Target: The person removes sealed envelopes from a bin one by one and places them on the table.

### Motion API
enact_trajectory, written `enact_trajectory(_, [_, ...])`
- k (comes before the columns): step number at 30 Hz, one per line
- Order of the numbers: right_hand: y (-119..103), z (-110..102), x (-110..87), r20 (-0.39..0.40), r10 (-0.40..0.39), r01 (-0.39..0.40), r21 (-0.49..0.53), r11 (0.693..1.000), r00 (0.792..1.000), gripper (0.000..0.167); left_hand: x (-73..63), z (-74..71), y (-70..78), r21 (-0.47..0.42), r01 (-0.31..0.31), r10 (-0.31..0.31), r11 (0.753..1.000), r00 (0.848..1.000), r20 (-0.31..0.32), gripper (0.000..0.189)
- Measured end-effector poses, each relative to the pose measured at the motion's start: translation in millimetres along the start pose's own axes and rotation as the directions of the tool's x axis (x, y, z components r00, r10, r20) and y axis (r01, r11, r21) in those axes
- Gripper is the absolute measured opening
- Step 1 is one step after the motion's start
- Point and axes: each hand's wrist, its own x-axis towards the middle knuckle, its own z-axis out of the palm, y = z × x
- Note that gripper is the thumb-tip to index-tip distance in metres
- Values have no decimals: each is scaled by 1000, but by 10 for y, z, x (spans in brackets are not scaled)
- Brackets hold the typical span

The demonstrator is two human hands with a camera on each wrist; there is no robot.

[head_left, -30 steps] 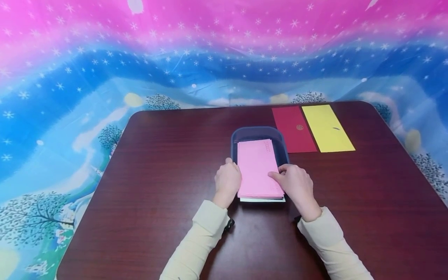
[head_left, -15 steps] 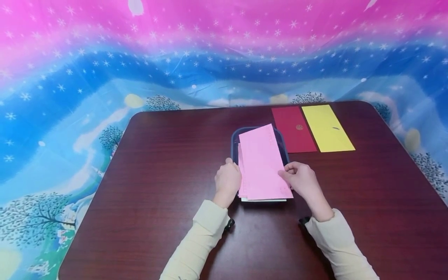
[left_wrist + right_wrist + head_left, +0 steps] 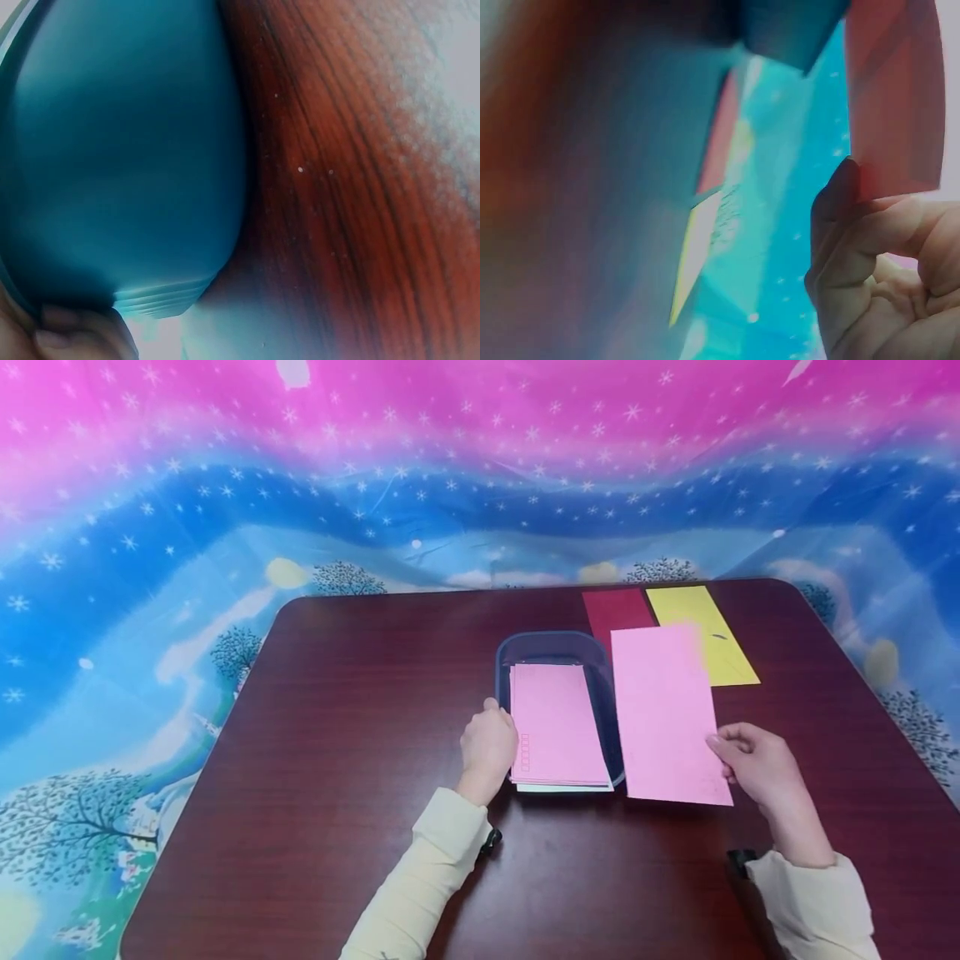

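My right hand (image 3: 761,768) pinches a pink envelope (image 3: 663,710) by its right edge, thumb on top. Raised over the table beside the bin, the envelope partly covers the red one behind it. In the right wrist view, thumb and fingers hold the end of this envelope (image 3: 896,97). A dark blue plastic bin (image 3: 551,645) contains a stack of pink envelopes (image 3: 558,714), with a pale edge showing beneath at the near end. My left hand (image 3: 487,747) grips the bin's left side. Its curled fingers (image 3: 79,334) show at the bin wall (image 3: 127,150) in the left wrist view.
A red envelope (image 3: 611,606) and a yellow envelope (image 3: 731,652) lie side by side at the back right of the dark wooden table (image 3: 360,693). Behind the table hangs a snowflake-patterned cloth (image 3: 450,485).
My right hand has lifted the top pink envelope off the stack and carried it right, out of the bin. Another pink envelope now shows on top. My left hand has stayed at the bin.
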Motion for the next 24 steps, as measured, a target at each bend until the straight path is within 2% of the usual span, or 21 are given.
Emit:
enact_trajectory(4, [194, -47, -9, 90, 43, -33, -107, 994, 995, 35, 3, -1, 4, -2, -4, 4, 1000, 1000, -5, 27])
enact_trajectory(9, [299, -44, -4, 192, 99, -60, -195, 979, 976, 33, -8, -7, 8, -5, -11, 11, 1000, 1000, -9, 27])
enact_trajectory(16, [331, -43, 8, 228, 131, -60, -295, 954, 965, 28, -17, -2, 8, 4, -9, 10, 1000, 1000, -18, 27])
enact_trajectory(24, [345, -33, 30, 236, 129, -47, -323, 945, 963, 26, -15, -12, 15, -5, -1, 1, 1000, 1000, -1, 28])
